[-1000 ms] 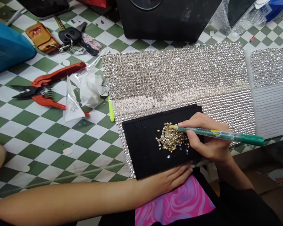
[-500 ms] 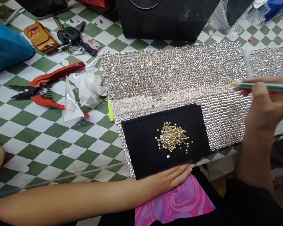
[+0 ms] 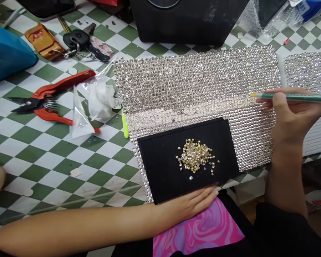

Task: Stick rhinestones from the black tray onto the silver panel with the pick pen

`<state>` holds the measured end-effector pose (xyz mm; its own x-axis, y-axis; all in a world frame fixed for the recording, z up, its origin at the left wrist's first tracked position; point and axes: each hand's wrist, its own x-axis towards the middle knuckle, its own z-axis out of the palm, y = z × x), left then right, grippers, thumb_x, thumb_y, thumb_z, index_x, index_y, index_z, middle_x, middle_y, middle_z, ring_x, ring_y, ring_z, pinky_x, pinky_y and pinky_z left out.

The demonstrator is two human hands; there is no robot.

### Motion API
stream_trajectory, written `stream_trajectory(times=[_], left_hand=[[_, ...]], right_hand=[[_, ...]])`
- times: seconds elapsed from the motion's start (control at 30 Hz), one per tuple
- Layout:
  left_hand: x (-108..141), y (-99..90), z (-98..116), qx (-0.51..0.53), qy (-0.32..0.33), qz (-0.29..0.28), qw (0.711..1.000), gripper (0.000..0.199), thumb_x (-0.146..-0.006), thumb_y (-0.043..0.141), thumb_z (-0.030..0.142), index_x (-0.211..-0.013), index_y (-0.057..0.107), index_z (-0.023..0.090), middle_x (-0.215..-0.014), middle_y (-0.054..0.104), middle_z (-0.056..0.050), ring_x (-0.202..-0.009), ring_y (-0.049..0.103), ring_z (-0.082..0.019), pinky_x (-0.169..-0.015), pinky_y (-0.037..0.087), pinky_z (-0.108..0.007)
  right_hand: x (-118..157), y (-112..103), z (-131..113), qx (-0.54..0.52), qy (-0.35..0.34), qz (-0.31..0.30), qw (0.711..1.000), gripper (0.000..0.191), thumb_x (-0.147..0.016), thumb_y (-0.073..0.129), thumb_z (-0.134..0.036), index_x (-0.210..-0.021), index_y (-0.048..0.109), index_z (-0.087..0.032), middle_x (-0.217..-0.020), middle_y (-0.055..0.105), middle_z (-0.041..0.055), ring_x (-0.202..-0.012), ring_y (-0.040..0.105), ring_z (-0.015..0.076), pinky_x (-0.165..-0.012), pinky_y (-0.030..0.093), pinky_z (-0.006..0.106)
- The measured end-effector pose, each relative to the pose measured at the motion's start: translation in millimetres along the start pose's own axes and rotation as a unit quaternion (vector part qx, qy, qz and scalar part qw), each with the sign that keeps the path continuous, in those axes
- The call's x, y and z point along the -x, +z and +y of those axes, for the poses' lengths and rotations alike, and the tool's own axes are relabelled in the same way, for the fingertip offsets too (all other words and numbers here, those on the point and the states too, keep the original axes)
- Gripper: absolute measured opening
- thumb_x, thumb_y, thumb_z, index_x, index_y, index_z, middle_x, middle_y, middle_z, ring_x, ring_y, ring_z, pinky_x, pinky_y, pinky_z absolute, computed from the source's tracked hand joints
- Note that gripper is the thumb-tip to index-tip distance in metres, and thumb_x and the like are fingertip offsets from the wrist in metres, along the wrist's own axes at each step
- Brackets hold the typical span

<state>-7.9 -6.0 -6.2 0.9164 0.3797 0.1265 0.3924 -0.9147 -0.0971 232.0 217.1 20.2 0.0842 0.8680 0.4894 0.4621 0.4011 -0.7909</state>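
Item: one rhinestone sheet (image 3: pixel 198 75), silver, flat on the green-and-white checked table (image 3: pixel 104 153). We record close-set, glittering stones across its far part, a paler pinkish band along the middle, and straight, tight rows on the near side.

Item: one black tray (image 3: pixel 163 167), rectangular, finely ridged at its far edge, lying slightly askew over the sheet's near left portion.

Item: one heap of loose stones (image 3: pixel 195 155), gold-backed and clear, right of the tray's middle, with several strays around it.

Item: one pen (image 3: pixel 305 97), slim, green-barrelled, yellow-tipped, nearly level and pointing left. Its tip is at the pale band's far edge; we cannot tell whether it touches.

Right hand (image 3: pixel 294 117): pinching the pen between thumb and fingers, above the sheet's right end, the forearm rising almost upright in our view.

Left hand (image 3: pixel 189 203): laid along the tray's near edge, fingers straight, together and uncurled, pointing right; the thumb is hidden from us. Its bare forearm stretches in from the left.
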Motion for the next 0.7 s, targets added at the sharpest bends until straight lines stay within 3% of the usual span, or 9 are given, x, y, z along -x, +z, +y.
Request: stream_trajectory(times=[0.13, 0.27, 0.33, 0.4, 0.47, 0.6, 0.7], left_hand=[[0, -3.2, -4, -0.020, 0.016, -0.008, 1.000, 0.059, -0.094, 0.026, 0.012, -0.151, 0.037, 0.014, -0.157, 0.039, -0.002, -0.143, 0.039, -0.012, -0.121, 0.032, -0.021], [-1, -4.1, -4, -0.024, 0.018, -0.017, 0.999, 0.058, -0.095, 0.026, 0.013, -0.153, 0.034, 0.014, -0.158, 0.037, -0.003, -0.144, 0.038, -0.011, -0.121, 0.031, -0.022], [-1, -3.3, -2, -0.010, 0.009, -0.022, 1.000, 0.057, -0.096, 0.026, 0.014, -0.153, 0.033, 0.013, -0.159, 0.037, -0.003, -0.144, 0.037, -0.011, -0.122, 0.030, -0.023], [-2, -2.3, 0, 0.002, -0.002, -0.018, 1.000, 0.057, -0.096, 0.027, 0.013, -0.153, 0.033, 0.012, -0.159, 0.037, -0.004, -0.144, 0.037, -0.012, -0.123, 0.028, -0.025], [-1, -1.6, 1, 0.003, -0.006, -0.009, 1.000, 0.057, -0.096, 0.026, 0.013, -0.152, 0.032, 0.011, -0.158, 0.037, -0.006, -0.145, 0.037, -0.013, -0.124, 0.026, -0.029], [-1, -0.9, 1, -0.001, -0.012, 0.000, 1.000, 0.058, -0.094, 0.025, 0.012, -0.152, 0.033, 0.011, -0.158, 0.039, -0.007, -0.144, 0.038, -0.014, -0.126, 0.023, -0.035], [-1, -0.3, 1, 0.007, -0.020, 0.005, 1.000, 0.058, -0.094, 0.026, 0.011, -0.151, 0.035, 0.013, -0.157, 0.040, -0.006, -0.144, 0.039, -0.012, -0.125, 0.024, -0.032]], right_hand=[[3, 0, -10, -0.005, -0.024, 0.009, 1.000, 0.012, -0.081, 0.062, -0.010, -0.082, 0.073, -0.015, -0.074, 0.069, -0.0010, -0.061, 0.066, 0.0086, -0.057, 0.057, 0.025], [24, 6, -46, -0.009, -0.050, -0.011, 0.999, 0.016, -0.080, 0.063, -0.008, -0.084, 0.073, -0.019, -0.076, 0.071, -0.0027, -0.058, 0.064, 0.0098, -0.055, 0.058, 0.029], [39, 11, -66, -0.007, -0.037, -0.073, 0.997, 0.021, -0.082, 0.060, -0.008, -0.082, 0.073, -0.023, -0.074, 0.070, -0.0018, -0.055, 0.061, 0.0116, -0.049, 0.052, 0.031], [51, 16, -81, -0.012, -0.024, -0.201, 0.979, 0.022, -0.084, 0.058, -0.011, -0.089, 0.073, -0.026, -0.075, 0.070, -0.0007, -0.060, 0.061, 0.0139, -0.049, 0.047, 0.033], [59, 20, -89, -0.025, -0.028, -0.284, 0.958, 0.022, -0.083, 0.061, -0.012, -0.096, 0.073, -0.025, -0.077, 0.070, -0.0004, -0.063, 0.060, 0.0138, -0.054, 0.047, 0.033], [63, 28, -90, -0.039, -0.054, -0.316, 0.946, 0.022, -0.083, 0.062, -0.010, -0.100, 0.071, -0.021, -0.082, 0.071, -0.0003, -0.068, 0.060, 0.0111, -0.064, 0.050, 0.029], [62, 33, -90, -0.029, -0.075, -0.333, 0.940, 0.020, -0.085, 0.061, -0.010, -0.102, 0.069, -0.019, -0.087, 0.073, 0.0006, -0.072, 0.062, 0.0105, -0.068, 0.052, 0.026]])
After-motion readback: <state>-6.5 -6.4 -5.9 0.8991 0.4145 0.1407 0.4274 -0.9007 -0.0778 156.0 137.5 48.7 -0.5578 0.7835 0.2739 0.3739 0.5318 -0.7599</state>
